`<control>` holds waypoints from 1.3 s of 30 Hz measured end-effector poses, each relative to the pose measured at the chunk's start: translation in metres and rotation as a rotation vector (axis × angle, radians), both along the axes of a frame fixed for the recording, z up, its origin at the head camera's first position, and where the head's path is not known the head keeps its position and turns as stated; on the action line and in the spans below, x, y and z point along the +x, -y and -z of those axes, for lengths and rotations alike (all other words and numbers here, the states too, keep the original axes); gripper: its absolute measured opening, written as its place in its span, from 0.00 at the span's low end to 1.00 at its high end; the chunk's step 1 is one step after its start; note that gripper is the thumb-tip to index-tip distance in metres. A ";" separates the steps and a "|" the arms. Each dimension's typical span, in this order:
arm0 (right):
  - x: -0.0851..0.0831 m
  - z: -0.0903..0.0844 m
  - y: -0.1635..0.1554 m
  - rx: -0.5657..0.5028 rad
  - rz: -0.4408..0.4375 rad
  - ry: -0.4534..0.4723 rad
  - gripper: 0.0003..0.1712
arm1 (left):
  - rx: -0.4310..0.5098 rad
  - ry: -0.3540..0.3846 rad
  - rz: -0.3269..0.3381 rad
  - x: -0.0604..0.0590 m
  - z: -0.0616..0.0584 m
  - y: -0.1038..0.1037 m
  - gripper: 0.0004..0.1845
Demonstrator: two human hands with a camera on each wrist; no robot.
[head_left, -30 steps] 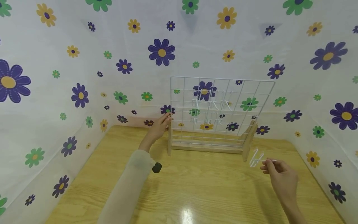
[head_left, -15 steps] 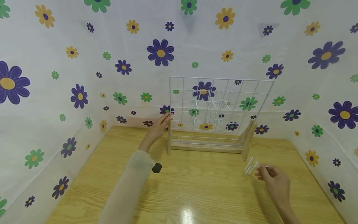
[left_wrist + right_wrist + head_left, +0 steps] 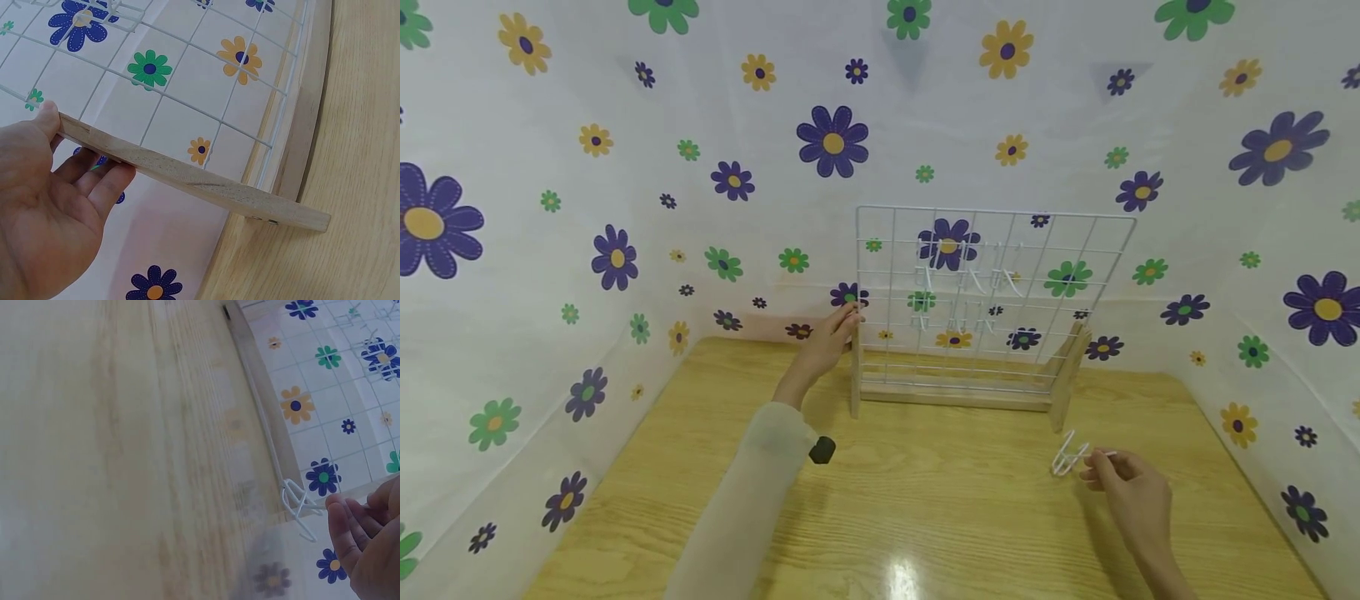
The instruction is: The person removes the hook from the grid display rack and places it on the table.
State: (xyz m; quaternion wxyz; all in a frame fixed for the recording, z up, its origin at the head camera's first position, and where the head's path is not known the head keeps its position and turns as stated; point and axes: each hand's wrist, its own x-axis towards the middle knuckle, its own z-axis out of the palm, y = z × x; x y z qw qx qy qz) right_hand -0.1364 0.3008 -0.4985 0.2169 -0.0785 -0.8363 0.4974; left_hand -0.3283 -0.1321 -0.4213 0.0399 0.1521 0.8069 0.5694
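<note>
A white wire grid rack (image 3: 996,212) stands upright in a wooden base (image 3: 955,401). My left hand (image 3: 822,343) holds the rack's left wooden upright (image 3: 187,178), with the thumb at its upper end and the fingers on its underside in the left wrist view. In front of the rack's right end, my right hand (image 3: 1138,500) pinches a white wire hook (image 3: 1063,463) by its straight prong. The double-looped end of that hook points left, away from the fingertips (image 3: 335,503). Several similar white hooks (image 3: 976,283) hang in two rows on the middle of the grid.
The rack stands toward the back of a wood-grain table (image 3: 925,492). A white sheet with printed flowers (image 3: 760,125) encloses the back and both sides. A small black object (image 3: 822,450) sits at the left sleeve's cuff (image 3: 778,429).
My right hand has moved left and slightly toward me with the hook, whose looped end has tilted lower. My left hand stays on the upright, and the rack has not moved.
</note>
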 end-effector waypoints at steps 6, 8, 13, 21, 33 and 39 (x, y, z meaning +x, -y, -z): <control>0.001 0.005 -0.001 -0.021 0.008 0.023 0.13 | -0.006 0.003 -0.002 0.001 0.000 0.000 0.30; 0.001 0.006 -0.001 -0.024 0.008 0.020 0.13 | -0.007 0.000 0.002 0.000 0.001 0.000 0.30; 0.003 0.007 -0.001 -0.007 0.010 0.014 0.11 | 0.000 0.003 0.008 0.000 0.001 -0.001 0.30; 0.008 0.005 0.000 0.107 0.045 0.065 0.12 | 0.005 0.000 0.014 0.000 -0.002 -0.002 0.30; 0.022 0.003 0.002 0.272 0.027 0.116 0.10 | 0.003 0.017 0.009 0.001 -0.002 -0.001 0.30; 0.027 0.000 0.001 0.301 -0.013 0.210 0.12 | 0.007 0.018 0.001 -0.001 0.000 0.000 0.30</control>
